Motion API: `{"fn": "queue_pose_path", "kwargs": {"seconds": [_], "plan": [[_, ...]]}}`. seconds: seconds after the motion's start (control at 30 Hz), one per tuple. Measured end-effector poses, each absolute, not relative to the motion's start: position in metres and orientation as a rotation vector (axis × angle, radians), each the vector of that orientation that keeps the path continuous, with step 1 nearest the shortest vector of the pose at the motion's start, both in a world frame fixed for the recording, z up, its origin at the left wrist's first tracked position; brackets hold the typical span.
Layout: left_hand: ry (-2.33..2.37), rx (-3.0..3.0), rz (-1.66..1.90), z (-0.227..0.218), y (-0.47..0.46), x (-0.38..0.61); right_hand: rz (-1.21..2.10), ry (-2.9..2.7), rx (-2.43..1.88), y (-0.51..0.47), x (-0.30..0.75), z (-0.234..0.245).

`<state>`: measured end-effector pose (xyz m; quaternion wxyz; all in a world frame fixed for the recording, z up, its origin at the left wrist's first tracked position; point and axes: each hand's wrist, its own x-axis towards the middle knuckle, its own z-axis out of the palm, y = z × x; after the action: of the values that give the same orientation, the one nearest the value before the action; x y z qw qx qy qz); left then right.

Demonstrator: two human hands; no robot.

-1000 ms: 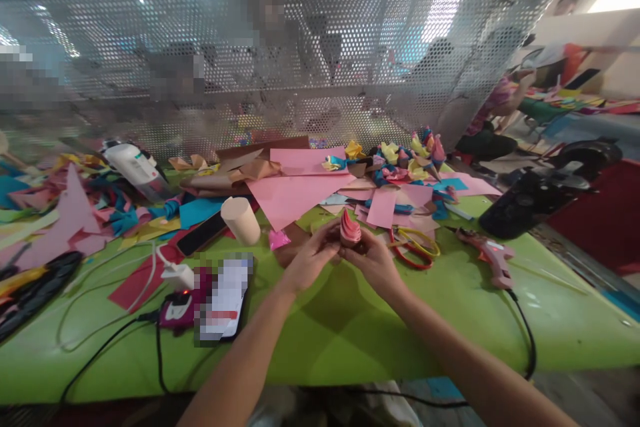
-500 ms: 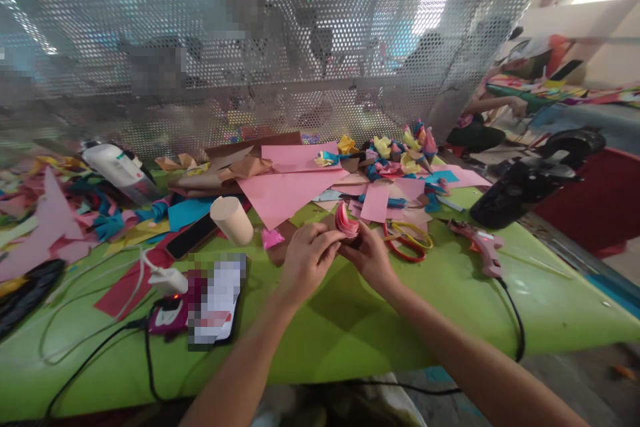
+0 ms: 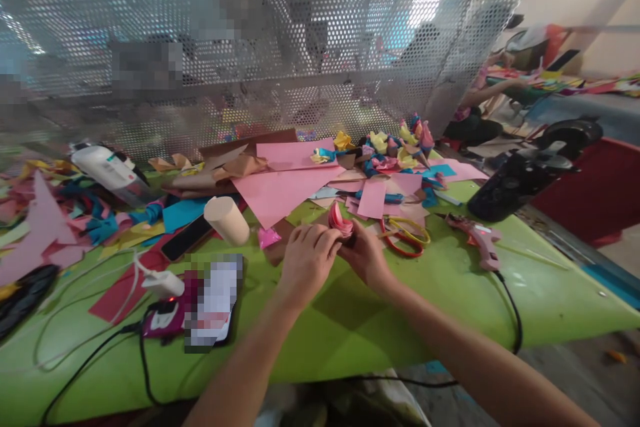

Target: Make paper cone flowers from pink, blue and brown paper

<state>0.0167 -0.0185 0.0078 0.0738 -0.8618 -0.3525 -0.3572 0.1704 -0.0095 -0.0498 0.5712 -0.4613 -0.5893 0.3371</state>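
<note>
Looking down from the head view, you have both hands together over the near middle of the green table point(image 3: 450, 307). Your left hand point(image 3: 306, 261) has its fingers curled and pinches the near side of a pink paper swirl point(image 3: 340, 219). Your right hand point(image 3: 366, 257) is closed around the swirl's base from the right. The swirl stands just above the tabletop between your fingertips, its layered top tilted to the far side. This two-sided hold probably keeps the rolled layers from springing open.

The tools lie within easy reach on the right, which likely explains their places. The scissors point(image 3: 407, 237) are just beside your right hand, and the pink glue gun point(image 3: 475, 237) is farther right with its cord trailing off the near edge.

To the left lie a cream roll point(image 3: 226, 220), a phone point(image 3: 215, 300) and a white charger point(image 3: 157, 282). Beyond your hands a large pink sheet point(image 3: 280, 190) is spread flat. A heap of coloured paper pieces point(image 3: 395, 150) sits at the far right, against the perforated metal screen point(image 3: 300, 47). Another person point(image 3: 500, 97) works at a separate table beyond.
</note>
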Motion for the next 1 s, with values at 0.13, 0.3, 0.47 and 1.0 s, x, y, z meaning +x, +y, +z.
{"fn": "queue_pose_path", "kwargs": {"seconds": [0.13,0.3,0.47,1.0], "plan": [[-1.06,-2.568,-1.018,0.0088,-0.0194,0.0182,0.767,-1.407,-1.138,-0.0097,0.1704,-0.0497],[-1.067,-2.551,-0.978,0.0092,-0.0196,0.0185,0.747,-1.439,-1.148,-0.0109,0.1688,-0.0481],[-1.072,-2.55,-0.983,0.0081,-0.02,0.0204,0.71,-1.446,-1.145,-0.0124,0.1681,-0.0437],[-1.076,-2.489,-1.019,0.0033,-0.0194,0.0254,0.6,-1.509,-1.214,-0.0116,0.1671,-0.0403]]}}
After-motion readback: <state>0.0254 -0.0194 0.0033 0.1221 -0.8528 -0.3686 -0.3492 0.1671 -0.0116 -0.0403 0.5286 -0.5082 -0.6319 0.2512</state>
